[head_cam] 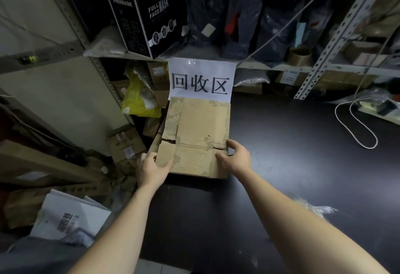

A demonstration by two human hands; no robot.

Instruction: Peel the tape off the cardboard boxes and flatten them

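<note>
Cardboard [199, 135] lies flat at the back left of the black table [292, 165], its far edge just under a white sign [201, 80] with three large black characters. Its upper face is scuffed: strips of the brown skin are torn away along the left side and the far edge, and the ribbing shows through. Creases cross it, and a short slit runs in from the right edge near the hands.

Both bare arms reach forward to its near end. The left hand [151, 168] grips the near left corner, fingers curled round the left edge and thumb lying on top. The right hand [236, 158] grips the right edge, thumb pressed on the upper face and fingers bent over the side. The near edge looks thick, as if folded layers lie together, though I cannot tell how many.

Left of the table, lower down, stand small brown boxes [126, 143], and a white box [69, 219] with dark print sits nearer. A yellow bag [138, 98] is wedged behind, beside the sign. On the shelf [270, 67] above, a black box [151, 18] printed FULL FACE MASK leans among dark packets, and a brown tape roll [299, 56] stands farther right. A white cord [355, 126] loops over the table's right side. Something clear and crumpled [318, 208] lies near the right forearm; it is too blurred to name.
</note>
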